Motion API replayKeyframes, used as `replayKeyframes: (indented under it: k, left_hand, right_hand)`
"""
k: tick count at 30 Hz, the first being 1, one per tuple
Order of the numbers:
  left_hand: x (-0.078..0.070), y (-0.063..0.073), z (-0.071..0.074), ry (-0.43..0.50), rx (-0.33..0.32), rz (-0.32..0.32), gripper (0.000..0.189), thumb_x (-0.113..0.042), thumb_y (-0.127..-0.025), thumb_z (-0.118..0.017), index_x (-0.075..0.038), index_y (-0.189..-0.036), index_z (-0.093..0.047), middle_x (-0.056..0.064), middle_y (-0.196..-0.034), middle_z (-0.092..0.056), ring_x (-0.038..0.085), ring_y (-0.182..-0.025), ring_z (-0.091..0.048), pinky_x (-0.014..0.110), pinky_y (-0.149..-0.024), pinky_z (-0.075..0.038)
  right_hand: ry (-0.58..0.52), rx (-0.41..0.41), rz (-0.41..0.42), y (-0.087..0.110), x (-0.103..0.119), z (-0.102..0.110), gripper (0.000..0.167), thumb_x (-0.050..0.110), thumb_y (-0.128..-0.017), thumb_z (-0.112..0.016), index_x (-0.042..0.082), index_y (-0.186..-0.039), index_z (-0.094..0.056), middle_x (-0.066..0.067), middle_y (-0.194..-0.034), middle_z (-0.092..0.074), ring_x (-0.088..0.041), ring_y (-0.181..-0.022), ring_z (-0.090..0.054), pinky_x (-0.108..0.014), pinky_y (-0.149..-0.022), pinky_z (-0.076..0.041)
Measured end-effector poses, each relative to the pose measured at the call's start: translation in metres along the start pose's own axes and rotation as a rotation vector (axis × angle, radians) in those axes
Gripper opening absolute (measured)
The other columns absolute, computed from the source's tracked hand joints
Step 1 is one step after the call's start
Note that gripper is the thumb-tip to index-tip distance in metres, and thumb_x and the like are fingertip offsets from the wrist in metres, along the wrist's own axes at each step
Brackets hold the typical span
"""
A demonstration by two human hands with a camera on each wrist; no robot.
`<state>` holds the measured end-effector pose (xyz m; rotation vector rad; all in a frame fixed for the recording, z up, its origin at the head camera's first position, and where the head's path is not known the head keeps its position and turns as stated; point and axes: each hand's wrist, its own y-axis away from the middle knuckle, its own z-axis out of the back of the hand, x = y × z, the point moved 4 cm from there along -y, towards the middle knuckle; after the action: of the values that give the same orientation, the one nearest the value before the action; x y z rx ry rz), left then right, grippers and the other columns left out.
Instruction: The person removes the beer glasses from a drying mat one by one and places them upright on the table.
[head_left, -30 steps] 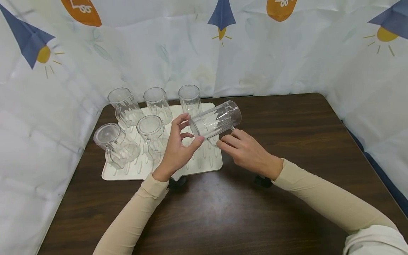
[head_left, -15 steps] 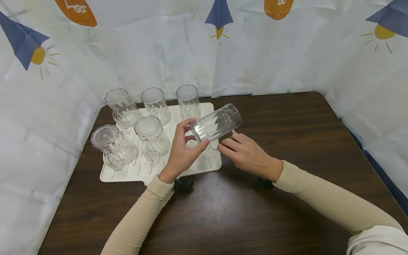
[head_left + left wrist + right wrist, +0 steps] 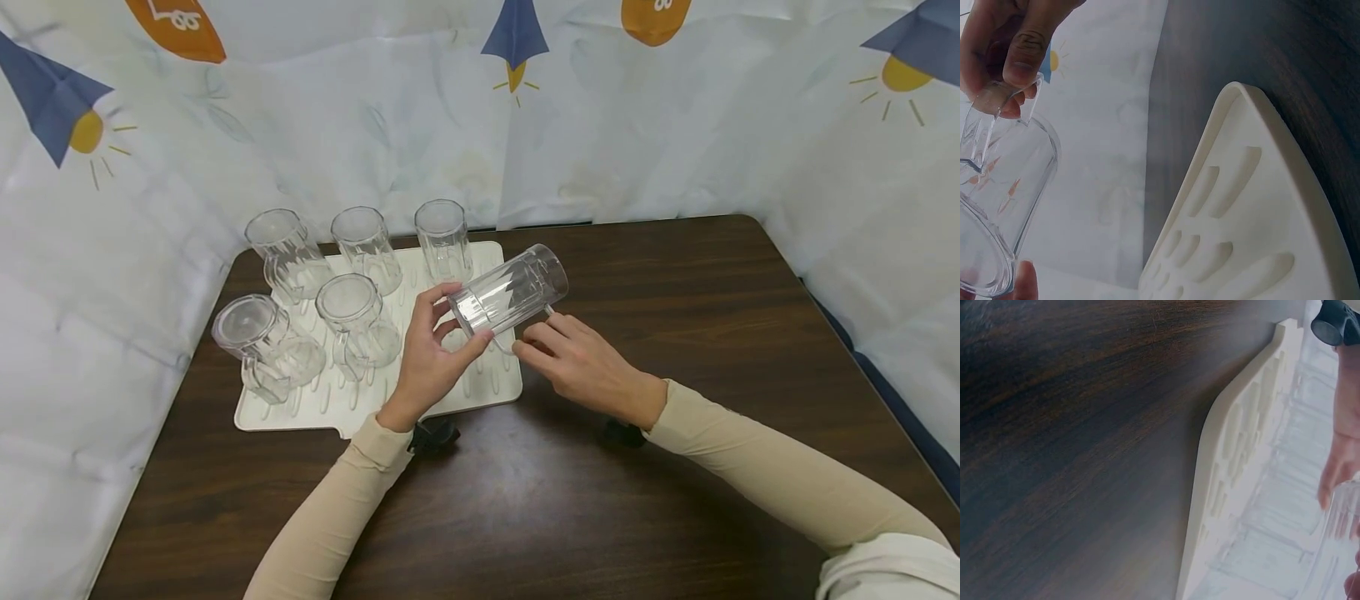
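Clear glass mug (image 3: 512,293) held tilted, nearly on its side, above the right end of a white ridged tray (image 3: 480,385). Left hand (image 3: 435,360) grips its left end, thumb and fingers spread around it; right hand (image 3: 579,360) curled on the handle. Five similar mugs (image 3: 358,321) stand on the tray, left and behind. Dark wood-grain counter (image 3: 525,492) beneath; white printed sheet (image 3: 637,142) behind.
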<state>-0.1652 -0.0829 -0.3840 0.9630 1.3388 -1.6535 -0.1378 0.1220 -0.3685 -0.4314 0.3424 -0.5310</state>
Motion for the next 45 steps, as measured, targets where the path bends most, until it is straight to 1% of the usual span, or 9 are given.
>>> replayKeyframes:
  k: [3, 8, 13, 18, 25, 31, 37, 43, 45]
  left_hand:
    - [0.000, 0.000, 0.000, -0.002, -0.002, -0.005, 0.073, 0.002, -0.085, -0.080, -0.001, -0.147, -0.041, 0.025, -0.150, -0.043, 0.028, -0.131, -0.057, 0.018, -0.101, -0.055]
    - [0.000, 0.001, 0.000, -0.020, -0.012, -0.006, 0.073, 0.001, -0.085, -0.081, 0.000, -0.147, -0.042, 0.018, -0.148, -0.046, 0.029, -0.131, -0.059, 0.020, -0.102, -0.056]
    - [0.000, 0.001, 0.001, -0.001, -0.033, 0.001, 0.072, 0.002, -0.085, -0.081, -0.001, -0.146, -0.044, 0.020, -0.148, -0.047, 0.031, -0.130, -0.061, 0.021, -0.102, -0.057]
    - [-0.002, 0.001, 0.001, 0.013, -0.034, -0.003, 0.071, 0.002, -0.085, -0.081, -0.001, -0.145, -0.043, 0.025, -0.149, -0.046, 0.031, -0.129, -0.060, 0.019, -0.102, -0.056]
    - [-0.003, -0.001, 0.002, 0.037, -0.052, -0.001, 0.070, 0.003, -0.084, -0.081, 0.000, -0.143, -0.044, 0.017, -0.147, -0.050, 0.027, -0.127, -0.061, 0.020, -0.101, -0.057]
    - [-0.006, -0.002, 0.001, 0.026, -0.058, -0.008, 0.071, 0.003, -0.084, -0.081, 0.000, -0.144, -0.044, 0.015, -0.147, -0.050, 0.027, -0.128, -0.061, 0.020, -0.101, -0.057]
    - [-0.008, -0.001, 0.001, 0.012, -0.062, -0.005, 0.071, 0.002, -0.084, -0.082, -0.001, -0.143, -0.044, 0.016, -0.146, -0.050, 0.028, -0.128, -0.061, 0.019, -0.101, -0.056]
    - [-0.008, -0.001, 0.002, 0.020, -0.063, -0.015, 0.069, 0.001, -0.084, -0.081, -0.001, -0.143, -0.044, 0.016, -0.146, -0.051, 0.026, -0.127, -0.061, 0.021, -0.102, -0.056]
    - [-0.009, 0.000, 0.003, 0.019, -0.062, -0.020, 0.068, 0.001, -0.085, -0.080, 0.000, -0.143, -0.044, 0.016, -0.146, -0.050, 0.026, -0.127, -0.061, 0.022, -0.102, -0.056]
  right_hand:
    - [0.001, -0.007, 0.004, 0.000, 0.000, 0.000, 0.035, 0.002, -0.085, -0.079, 0.010, -0.118, -0.071, -0.008, -0.106, -0.070, -0.024, -0.091, -0.058, -0.032, -0.081, -0.054]
    - [-0.008, -0.016, 0.005, -0.002, 0.002, 0.001, 0.035, 0.000, -0.082, -0.072, 0.010, -0.115, -0.072, -0.008, -0.105, -0.070, -0.026, -0.092, -0.058, -0.035, -0.081, -0.053]
    - [-0.043, -0.037, -0.026, -0.003, 0.002, 0.004, 0.029, 0.005, -0.087, -0.074, 0.010, -0.116, -0.072, -0.008, -0.107, -0.070, -0.027, -0.097, -0.060, -0.037, -0.086, -0.055]
    - [-0.075, -0.085, -0.058, -0.003, 0.000, 0.010, 0.022, 0.014, -0.093, -0.076, 0.012, -0.114, -0.072, -0.007, -0.107, -0.071, -0.026, -0.098, -0.062, -0.037, -0.085, -0.055]
    - [-0.101, -0.169, -0.097, -0.003, -0.007, 0.019, 0.028, 0.020, -0.089, -0.082, 0.010, -0.114, -0.073, -0.009, -0.106, -0.069, -0.028, -0.099, -0.061, -0.041, -0.085, -0.054]
    - [-0.160, -0.280, -0.134, -0.001, -0.016, 0.026, 0.030, 0.029, -0.099, -0.072, 0.005, -0.117, -0.071, -0.013, -0.106, -0.067, -0.029, -0.097, -0.060, -0.042, -0.082, -0.052]
    - [-0.293, -0.386, -0.271, 0.004, -0.027, 0.029, 0.045, 0.040, -0.104, -0.060, -0.001, -0.122, -0.064, -0.017, -0.107, -0.064, -0.030, -0.099, -0.059, -0.038, -0.085, -0.053]
    - [-0.400, -0.431, -0.426, 0.013, -0.035, 0.028, 0.052, 0.045, -0.104, -0.059, -0.004, -0.122, -0.060, -0.019, -0.106, -0.063, -0.029, -0.101, -0.062, -0.035, -0.088, -0.053]
    - [-0.439, -0.440, -0.463, 0.016, -0.038, 0.027, 0.049, 0.041, -0.103, -0.063, -0.004, -0.122, -0.060, -0.020, -0.105, -0.063, -0.029, -0.098, -0.063, -0.032, -0.087, -0.053]
